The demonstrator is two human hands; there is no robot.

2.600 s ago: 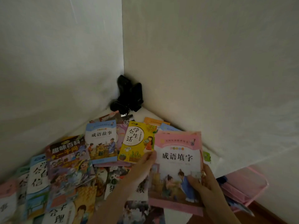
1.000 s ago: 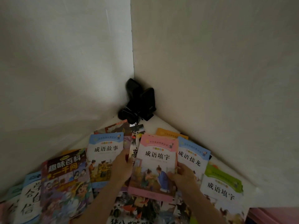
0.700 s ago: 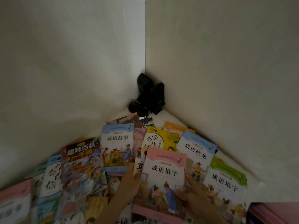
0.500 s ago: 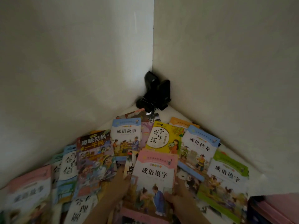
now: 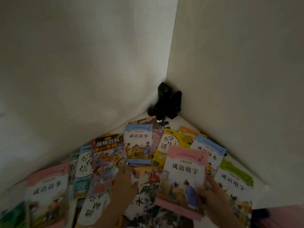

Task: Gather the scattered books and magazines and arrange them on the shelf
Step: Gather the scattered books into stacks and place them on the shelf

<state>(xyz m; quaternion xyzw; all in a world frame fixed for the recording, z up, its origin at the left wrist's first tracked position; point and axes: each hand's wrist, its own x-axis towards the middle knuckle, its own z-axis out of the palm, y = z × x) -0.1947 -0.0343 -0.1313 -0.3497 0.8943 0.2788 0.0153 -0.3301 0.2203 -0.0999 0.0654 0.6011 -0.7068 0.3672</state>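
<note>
At seven o'clock, the left hand (image 5: 126, 183) lies flat with its fingers spread on the scattered books (image 5: 105, 162), holding nothing. At five o'clock, the right hand (image 5: 212, 199) pinches the pink-topped book (image 5: 182, 180) by its right edge. It looks thin, light and floppy; a grip near the spine should keep it steadier.

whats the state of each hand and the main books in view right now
right hand: gripping the pink book's lower right edge
pink book: closed, held above the pile
left hand: reaching onto the pile, grip unclear
blue book: closed, lying face up
yellow book: closed, partly covered
green book: closed, lying face up
black device: standing in the corner
</note>
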